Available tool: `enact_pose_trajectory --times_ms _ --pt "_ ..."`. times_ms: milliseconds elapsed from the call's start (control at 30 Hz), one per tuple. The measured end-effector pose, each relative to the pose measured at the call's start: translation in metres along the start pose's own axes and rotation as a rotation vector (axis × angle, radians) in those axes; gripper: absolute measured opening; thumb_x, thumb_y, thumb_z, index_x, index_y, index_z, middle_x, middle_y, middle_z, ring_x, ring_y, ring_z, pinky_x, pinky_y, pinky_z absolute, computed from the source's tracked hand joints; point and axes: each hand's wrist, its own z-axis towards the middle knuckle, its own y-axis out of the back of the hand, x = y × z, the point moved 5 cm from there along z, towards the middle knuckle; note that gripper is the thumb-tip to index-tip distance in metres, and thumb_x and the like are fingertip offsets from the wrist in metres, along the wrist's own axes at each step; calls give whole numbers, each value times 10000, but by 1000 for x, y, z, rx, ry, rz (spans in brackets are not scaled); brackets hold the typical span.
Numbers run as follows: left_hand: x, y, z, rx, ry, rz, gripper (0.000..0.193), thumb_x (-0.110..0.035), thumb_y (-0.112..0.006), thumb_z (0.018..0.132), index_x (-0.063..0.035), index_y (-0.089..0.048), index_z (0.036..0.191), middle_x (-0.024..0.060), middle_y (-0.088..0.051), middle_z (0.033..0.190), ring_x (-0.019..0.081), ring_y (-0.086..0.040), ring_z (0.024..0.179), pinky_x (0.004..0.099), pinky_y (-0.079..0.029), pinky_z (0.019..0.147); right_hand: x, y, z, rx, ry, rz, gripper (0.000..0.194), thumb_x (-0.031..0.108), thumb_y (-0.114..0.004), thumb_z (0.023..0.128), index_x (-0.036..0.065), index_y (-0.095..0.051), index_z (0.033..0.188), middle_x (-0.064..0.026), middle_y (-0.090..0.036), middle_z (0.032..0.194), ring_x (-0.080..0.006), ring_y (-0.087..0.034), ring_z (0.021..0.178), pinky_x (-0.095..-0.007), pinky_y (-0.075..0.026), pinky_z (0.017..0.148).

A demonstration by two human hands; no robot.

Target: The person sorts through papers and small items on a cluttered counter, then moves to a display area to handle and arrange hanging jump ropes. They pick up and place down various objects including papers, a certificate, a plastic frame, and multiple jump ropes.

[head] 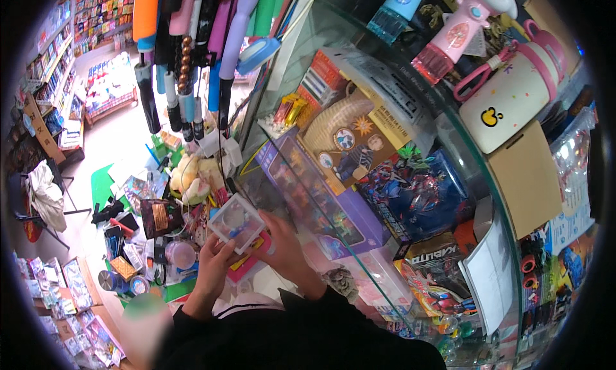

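Note:
Between my two hands is a small square plastic box [237,221] with a pale rim and a clear face, tilted up. Small blue and reddish bits show through it. My left hand [210,270] grips its lower left corner, with the thumb along the near edge. At its right side my right hand [283,248] has hold of the edge. A pink and yellow item [248,263] shows just beneath the box; whether my fingers touch it I cannot tell. Left of the box lie a dark brown pouch [161,219] and a round translucent tub [180,253].
A glass display case [346,247] with boxed toys stands at my right. On its top are a white bottle [512,93] and a cardboard piece [525,180]. Several pens [236,38] rise close ahead. Cluttered goods, including a plush toy [185,175], lie at left.

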Motion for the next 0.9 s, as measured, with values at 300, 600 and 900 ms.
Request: enact_pose_trajectory --times_ms 300,600,900 --pt "-71 -136 -7 498 -326 -107 435 -58 -500 961 4 -355 1367 192 -562 1264 264 -515 1226 370 -395 1040 78 136 35 -651 264 -389 890 263 -861 607 32 -445 1359 -249 -376 1383 -424 -401 1255 -462 -358 1031" --pt "-52 -117 -8 482 -198 186 181 -59 -475 962 22 -518 1118 200 -640 1100 276 -658 983 367 -507 878 88 244 83 -921 0 -686 643 319 -803 693 12 -561 1204 -241 -548 1142 -387 -540 1080 -418 -446 906" --pt "-47 -57 -11 321 -139 249 157 -47 -447 985 28 -539 1088 132 -649 1076 200 -650 940 305 -500 853 37 273 111 -647 30 -698 470 361 -580 910 9 -586 1221 -240 -587 1177 -377 -545 1123 -407 -392 982"
